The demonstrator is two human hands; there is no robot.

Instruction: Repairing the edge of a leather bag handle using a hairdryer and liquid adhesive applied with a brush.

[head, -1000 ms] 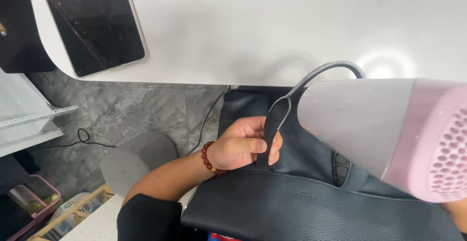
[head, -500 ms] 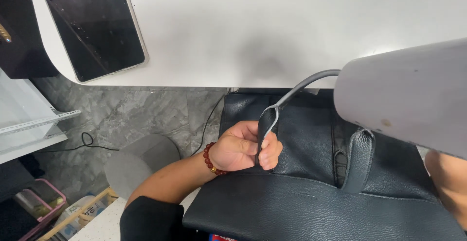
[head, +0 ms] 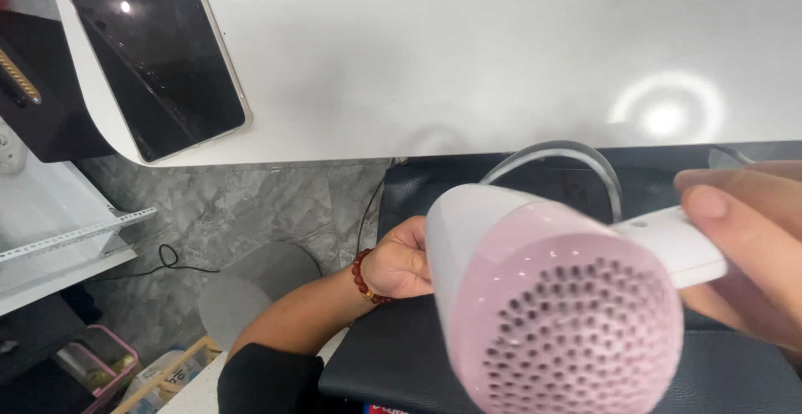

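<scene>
My right hand (head: 748, 247) grips the white handle of a pink and white hair dryer (head: 555, 305), which fills the lower right with its perforated pink back grille facing me. Below the table edge my left hand (head: 401, 259), with a red bead bracelet on the wrist, is closed on the grey cord (head: 576, 155) that loops up over a black leather bag (head: 401, 355). The dryer hides part of that hand and most of the bag.
A white table (head: 468, 55) spans the top, with a dark tablet (head: 154, 55) lying at its left corner. To the left stands a white metal shelf (head: 67, 238). Grey marble floor (head: 251, 213), a black cable and a round grey stool (head: 251, 289) lie below.
The hair dryer has swung round and come closer, its pink grille now facing me and covering most of the bag. My left hand stays closed on the cord.
</scene>
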